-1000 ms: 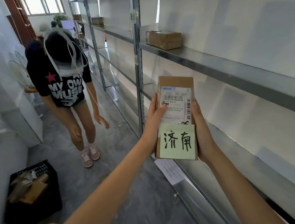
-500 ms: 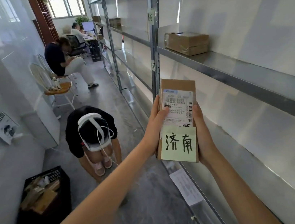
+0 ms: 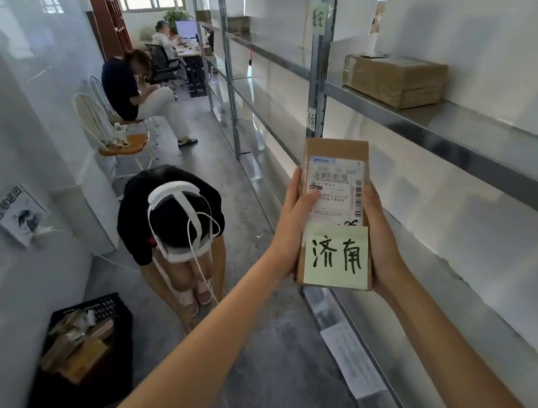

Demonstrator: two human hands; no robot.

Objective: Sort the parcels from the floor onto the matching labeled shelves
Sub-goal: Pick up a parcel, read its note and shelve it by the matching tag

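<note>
The parcel (image 3: 334, 212), a small flat cardboard box, is held upright at chest height between both hands, in front of the metal shelving (image 3: 457, 129) on the right. The left hand (image 3: 294, 231) grips the left edge, thumb laid across the printed face and fingers curled behind. The right hand (image 3: 381, 240) grips the right edge; its fingers wrap behind the box and cannot be seen in full. The printed face is turned toward the camera, which suggests the hold serves reading, not placing.

Legible writing:
- A pale green sticky note (image 3: 337, 256) on the lower face carries the handwritten characters 济南
- The white shipping label (image 3: 338, 190) above it shows barcodes and a digit string too blurred to transcribe
- A green tag (image 3: 318, 18) high on the shelf upright (image 3: 326, 57) carries two handwritten characters, not clearly readable
- A second tag (image 3: 311, 118) lower on the same upright appears to match the note, though blur prevents confirmation

Judged step: comparison of the note with the shelf tags before placement. One brown box (image 3: 395, 77) already rests on the upper shelf. A black crate (image 3: 81, 354) of further parcels stands on the floor at left, beside a bending person (image 3: 174, 227) wearing a head rig
</note>
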